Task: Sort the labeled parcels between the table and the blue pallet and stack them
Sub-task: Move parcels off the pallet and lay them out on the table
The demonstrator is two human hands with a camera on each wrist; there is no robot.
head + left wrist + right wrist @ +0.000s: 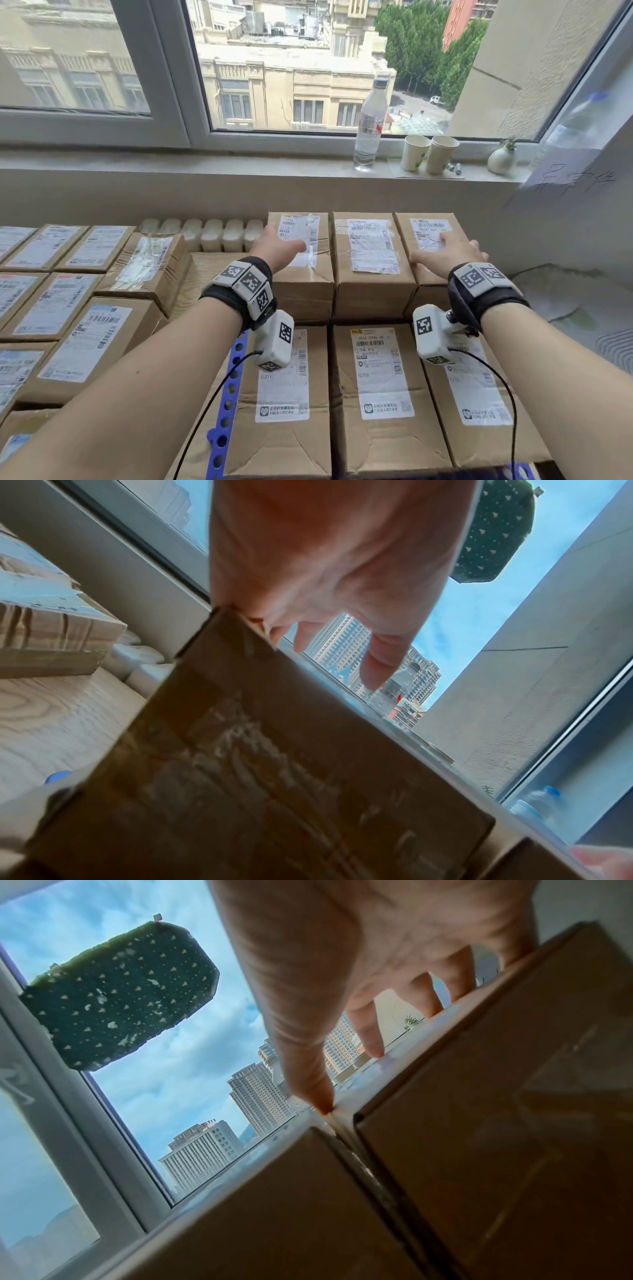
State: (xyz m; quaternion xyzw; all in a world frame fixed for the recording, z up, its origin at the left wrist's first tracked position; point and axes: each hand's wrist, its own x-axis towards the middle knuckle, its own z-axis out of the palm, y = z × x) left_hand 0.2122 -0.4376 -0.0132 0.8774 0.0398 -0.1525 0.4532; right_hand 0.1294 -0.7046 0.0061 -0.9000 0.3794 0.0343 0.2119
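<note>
Brown labeled parcels stand in two rows on the blue pallet point(222, 411), and the far row is higher. My left hand point(279, 248) rests with straight fingers on top of the far-left parcel point(305, 294). In the left wrist view the left hand point(325, 574) reaches over that parcel's point(257, 764) upper corner. My right hand point(448, 255) lies spread flat on the far-right parcel point(428, 226). The right wrist view shows the right hand point(359, 961) with its thumb at the gap between this parcel point(496, 1096) and the middle parcel point(274, 1204). Neither hand grips anything.
Several labeled parcels point(85, 342) cover the wooden table point(198, 274) to the left. White moulded blocks point(202, 233) line the wall behind. The sill holds a water bottle point(371, 126), two paper cups point(428, 154) and a small vase point(501, 159). A handwritten sheet point(575, 181) hangs on the right wall.
</note>
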